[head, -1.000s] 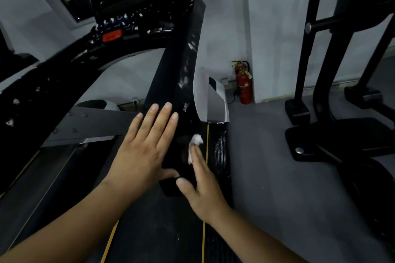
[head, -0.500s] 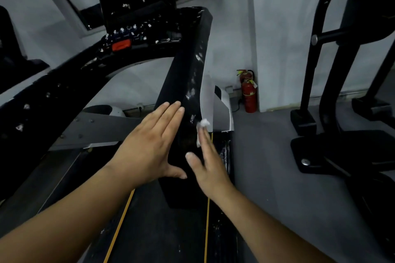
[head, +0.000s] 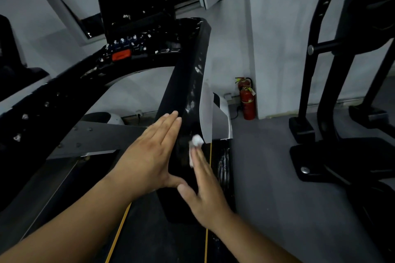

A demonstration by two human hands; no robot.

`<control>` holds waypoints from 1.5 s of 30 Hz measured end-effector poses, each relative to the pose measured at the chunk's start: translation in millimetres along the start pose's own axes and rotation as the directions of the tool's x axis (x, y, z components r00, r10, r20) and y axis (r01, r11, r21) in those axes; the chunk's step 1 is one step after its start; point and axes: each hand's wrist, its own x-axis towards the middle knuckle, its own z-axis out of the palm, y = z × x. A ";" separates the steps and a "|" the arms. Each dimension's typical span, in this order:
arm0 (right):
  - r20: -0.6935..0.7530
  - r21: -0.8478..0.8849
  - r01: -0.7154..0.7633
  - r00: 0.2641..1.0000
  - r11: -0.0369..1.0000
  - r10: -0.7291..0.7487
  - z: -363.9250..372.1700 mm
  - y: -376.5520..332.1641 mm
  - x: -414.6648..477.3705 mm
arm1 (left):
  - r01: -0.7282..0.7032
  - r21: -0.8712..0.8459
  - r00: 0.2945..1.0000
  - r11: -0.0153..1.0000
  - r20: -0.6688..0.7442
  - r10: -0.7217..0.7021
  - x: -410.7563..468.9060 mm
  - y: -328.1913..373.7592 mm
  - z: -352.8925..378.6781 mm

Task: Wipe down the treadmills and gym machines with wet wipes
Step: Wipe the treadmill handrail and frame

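Here, left hand (head: 149,156) and right hand (head: 207,194) lie flat-fingered on the treadmill rail (head: 186,92), right pressing a wipe (head: 197,141); extinguishers (head: 248,102) beyond.

White wipe (head: 197,141), black handrail (head: 188,83), red fire extinguisher (head: 248,102), grey floor (head: 267,177).

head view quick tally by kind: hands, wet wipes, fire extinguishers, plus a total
hands: 2 (left hand, right hand)
wet wipe: 1
fire extinguishers: 2
total: 5
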 end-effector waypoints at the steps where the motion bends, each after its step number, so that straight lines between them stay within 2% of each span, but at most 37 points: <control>1: 0.011 -0.035 -0.030 0.999 0.999 0.031 -0.5 7.8 -5.1 | 0.004 0.006 1.000 1.000 0.010 -0.004 1.1 -0.1 -0.9; 4: -0.060 0.027 -0.094 0.994 0.995 0.095 -10.4 4.0 21.6 | 0.001 -0.036 1.000 0.999 0.017 0.000 4.7 -1.6 -2.6; 8: -0.050 0.083 0.020 0.999 0.996 -0.015 -0.3 -6.8 9.4 | -0.020 -0.037 0.999 0.999 0.031 0.021 6.1 -4.0 -2.3; 10: -0.006 0.062 -0.047 0.999 0.997 0.048 8.2 13.6 -21.2 | -0.003 0.028 0.998 1.000 0.055 0.001 5.0 -1.0 -2.7; 13: -0.054 0.086 -0.186 0.980 0.979 0.191 4.8 21.3 -10.0 | 0.004 0.071 0.998 0.997 0.060 -0.008 5.8 5.3 -6.7; 15: -0.101 0.125 -0.145 0.982 0.982 0.158 -2.2 0.3 14.8 | -0.001 0.069 0.998 0.998 0.055 -0.002 7.1 5.0 -9.5; 18: -0.074 0.154 -0.016 0.997 0.988 0.028 6.9 -8.4 -2.7 | -0.020 0.048 0.998 0.999 0.064 0.017 8.2 3.3 -10.2; 21: -0.030 0.180 -0.168 0.984 0.969 0.176 23.1 23.8 -42.6 | 0.017 0.019 0.995 1.000 0.103 -0.019 8.7 6.6 -11.0; 23: -0.051 0.241 -0.291 0.949 0.926 0.312 19.6 29.2 -28.8 | 0.025 0.013 0.992 1.000 0.120 -0.026 8.6 9.2 -11.3; 26: -0.094 0.263 -0.221 0.963 0.939 0.253 11.8 13.2 -8.4 | 0.010 0.102 0.997 0.995 0.075 -0.018 9.0 9.1 -9.8; 28: -0.055 0.236 -0.196 0.975 0.952 0.214 22.0 17.7 -29.3 | -0.003 0.160 0.997 0.987 0.081 -0.010 8.9 9.4 -9.5; 30: -0.002 0.234 -0.271 0.960 0.934 0.279 31.6 31.5 -52.1 | -0.025 0.211 0.996 0.977 0.093 0.005 8.0 12.0 -11.0; 32: -0.020 0.294 -0.347 0.929 0.891 0.369 28.3 40.1 -41.8 | -0.077 0.247 0.993 0.966 0.103 0.053 7.1 16.1 -12.0; 35: -0.046 0.350 -0.345 0.922 0.871 0.383 13.2 33.9 -7.7 | -0.156 0.275 0.981 0.949 0.151 0.118 6.7 20.4 -13.3; 38: -0.005 0.356 -0.315 0.941 0.880 0.339 19.9 40.3 -22.5 | -0.172 0.264 0.972 0.949 0.204 0.119 8.4 21.0 -15.9; 41: 0.042 0.350 -0.408 0.906 0.843 0.420 18.6 50.8 -26.2 | -0.169 0.238 0.970 0.956 0.210 0.119 9.5 20.8 -18.1; 43: -0.011 0.335 -0.352 0.926 0.874 0.377 5.1 40.8 2.4 | -0.131 0.172 0.982 0.976 0.159 0.104 12.6 17.3 -19.2; 45: -0.049 0.304 -0.234 0.964 0.923 0.260 -8.8 18.7 27.3 | -0.041 0.050 0.995 0.998 0.093 0.036 19.1 12.8 -20.7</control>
